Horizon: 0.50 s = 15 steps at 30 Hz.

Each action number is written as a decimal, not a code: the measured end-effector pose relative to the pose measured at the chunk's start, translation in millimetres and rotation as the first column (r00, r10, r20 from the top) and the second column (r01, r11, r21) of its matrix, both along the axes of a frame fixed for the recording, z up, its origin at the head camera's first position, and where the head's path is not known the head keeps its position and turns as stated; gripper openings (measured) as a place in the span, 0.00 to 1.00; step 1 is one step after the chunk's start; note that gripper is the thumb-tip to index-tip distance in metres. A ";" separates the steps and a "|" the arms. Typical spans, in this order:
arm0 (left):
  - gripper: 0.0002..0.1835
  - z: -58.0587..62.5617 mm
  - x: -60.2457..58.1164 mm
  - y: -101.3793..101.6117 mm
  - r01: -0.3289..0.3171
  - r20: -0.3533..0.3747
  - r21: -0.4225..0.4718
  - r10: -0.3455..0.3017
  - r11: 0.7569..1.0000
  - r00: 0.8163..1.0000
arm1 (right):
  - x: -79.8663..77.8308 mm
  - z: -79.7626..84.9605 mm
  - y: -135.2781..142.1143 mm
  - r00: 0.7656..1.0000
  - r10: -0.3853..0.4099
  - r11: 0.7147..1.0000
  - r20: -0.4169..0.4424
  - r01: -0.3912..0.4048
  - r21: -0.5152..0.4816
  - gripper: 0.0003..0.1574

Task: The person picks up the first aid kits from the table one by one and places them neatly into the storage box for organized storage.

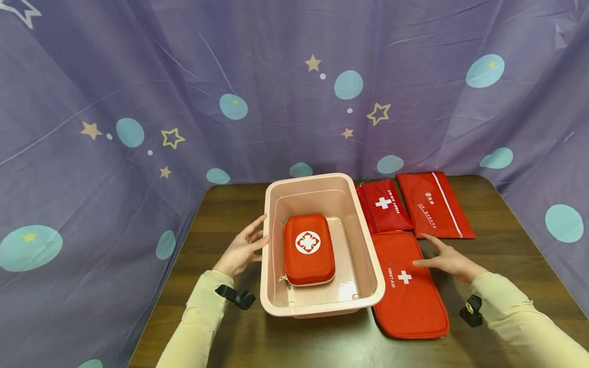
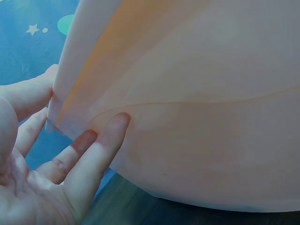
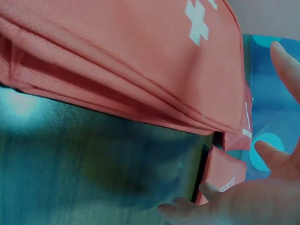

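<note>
1. The pink plastic bin (image 1: 346,250) touches your left hand's (image 1: 235,254) spread fingers at its left side; the red first-aid case (image 1: 318,267) lies inside.
2. The red FIRST AID pouch (image 1: 411,309) lies beside and below your right hand (image 1: 453,263), fingers spread, holding nothing.
3. Both forearms reach forward.

in the head view, the bin (image 1: 322,308) hides one part of the large red pouch (image 1: 414,301); on the flat red pouch (image 1: 436,207), some print (image 1: 427,215) is too small for reading. the right wrist view's edge cuts the right hand (image 3: 253,199).
</note>
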<state>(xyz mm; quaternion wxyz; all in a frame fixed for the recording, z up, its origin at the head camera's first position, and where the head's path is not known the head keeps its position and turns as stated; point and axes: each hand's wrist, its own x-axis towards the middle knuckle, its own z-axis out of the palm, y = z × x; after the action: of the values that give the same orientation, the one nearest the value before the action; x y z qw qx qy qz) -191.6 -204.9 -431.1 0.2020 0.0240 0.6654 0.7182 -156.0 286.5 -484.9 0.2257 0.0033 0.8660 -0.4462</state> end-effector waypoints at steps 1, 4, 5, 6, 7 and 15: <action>0.36 0.2 0.0 0.1 -0.001 0.001 0.001 0.001 1.000 1.000 | 0.5 -1.0 -1.7 1.000 0.004 1.000 0.004 -0.004 0.001 0.64; 0.37 0.9 0.1 0.3 -0.004 0.002 0.002 0.004 1.000 1.000 | 1.5 -5.0 -6.3 1.000 0.021 1.000 0.020 -0.021 0.015 0.65; 0.37 1.2 0.1 0.4 -0.004 0.003 0.002 0.004 1.000 1.000 | 1.8 -6.3 -7.7 0.999 0.025 1.000 0.031 -0.026 0.015 0.66; 0.37 1.4 0.2 0.5 -0.003 0.004 0.002 0.003 1.000 1.000 | 2.2 -7.4 -9.2 0.999 0.034 0.999 0.036 -0.034 0.014 0.67; 0.37 1.6 0.3 0.6 -0.003 0.005 0.002 0.003 1.000 1.000 | 2.5 -8.2 -10.7 0.998 0.039 0.999 0.040 -0.040 0.014 0.67; 0.37 4.3 1.8 1.6 -0.004 0.008 0.004 0.004 1.000 1.000 | 2.4 -14.6 -20.8 0.997 0.069 0.994 0.037 -0.072 0.087 0.72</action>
<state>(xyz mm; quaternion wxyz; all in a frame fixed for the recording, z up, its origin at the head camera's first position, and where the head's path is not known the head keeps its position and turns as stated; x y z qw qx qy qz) -189.8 -203.3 -426.8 0.2033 0.0202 0.6633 0.7199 -153.7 265.7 -499.5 0.2559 -0.0098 0.8804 -0.3992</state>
